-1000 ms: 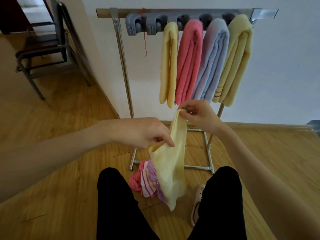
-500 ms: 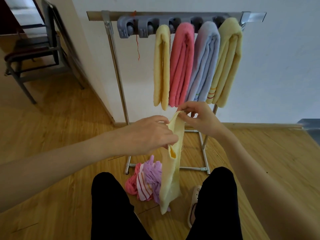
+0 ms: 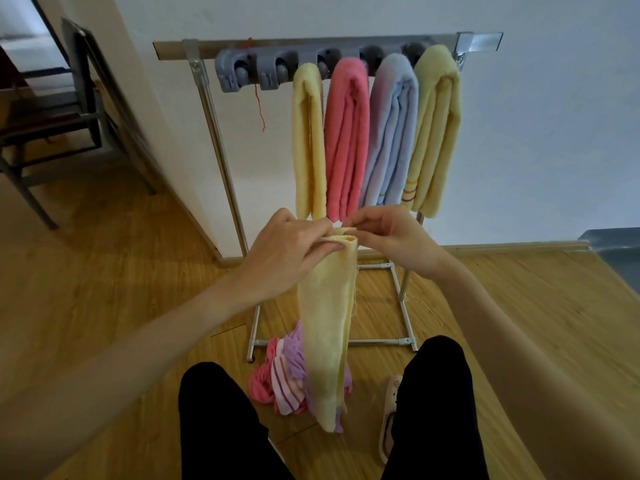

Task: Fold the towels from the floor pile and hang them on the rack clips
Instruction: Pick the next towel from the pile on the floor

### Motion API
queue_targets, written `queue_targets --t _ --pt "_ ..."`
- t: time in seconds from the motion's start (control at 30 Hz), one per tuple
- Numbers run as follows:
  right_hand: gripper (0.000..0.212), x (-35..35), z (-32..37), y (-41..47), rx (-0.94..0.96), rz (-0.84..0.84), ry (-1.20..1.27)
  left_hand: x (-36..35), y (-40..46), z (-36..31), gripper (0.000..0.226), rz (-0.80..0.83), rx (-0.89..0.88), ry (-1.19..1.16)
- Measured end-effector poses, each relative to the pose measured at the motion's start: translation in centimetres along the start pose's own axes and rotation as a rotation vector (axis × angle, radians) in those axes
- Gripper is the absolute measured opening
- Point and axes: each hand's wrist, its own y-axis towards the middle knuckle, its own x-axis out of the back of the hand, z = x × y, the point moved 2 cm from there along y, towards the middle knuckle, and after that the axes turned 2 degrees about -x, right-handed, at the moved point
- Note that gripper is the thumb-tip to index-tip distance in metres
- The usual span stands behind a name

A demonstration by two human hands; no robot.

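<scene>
Your left hand (image 3: 294, 251) and right hand (image 3: 391, 239) both pinched the top edge of a pale yellow towel (image 3: 327, 327), folded lengthwise into a narrow strip that hung down between your knees in front of the rack (image 3: 207, 109). Behind its lower end, the floor pile (image 3: 280, 379) of pink, striped and purple cloth lay by the rack's base. Four folded towels hung from the grey clips (image 3: 263, 69): yellow (image 3: 308, 140), pink (image 3: 346, 133), blue (image 3: 391, 133) and yellow (image 3: 436, 126), with the two leftmost clips bare.

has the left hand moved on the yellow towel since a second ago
Yes. The left hand has climbed the held yellow towel to its top edge, meeting the right hand, nearer the hanging pink towel.
</scene>
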Motion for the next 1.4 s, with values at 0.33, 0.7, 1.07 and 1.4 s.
queue_targets --t 0.33,0.7,1.07,1.4 --pt "0.025 -0.5 -0.2 -0.4 -0.067 -0.047 0.100 -0.5 0.9 0.5 0.020 -0.091 0.135 -0.019" --pt "0.017 -0.9 -0.3 1.0 0.025 -0.403 0.016 0.8 2.5 0.5 0.027 -0.215 0.058 -0.048" --pt "0.019 -3.4 -0.5 1.4 -0.165 -0.424 0.277 -10.9 -8.9 6.8 0.037 0.251 0.662 -0.774" --pt "0.018 1.4 1.4 0.7 -0.228 -0.861 0.583 -16.4 -10.1 7.5 0.026 0.396 0.924 -0.844"
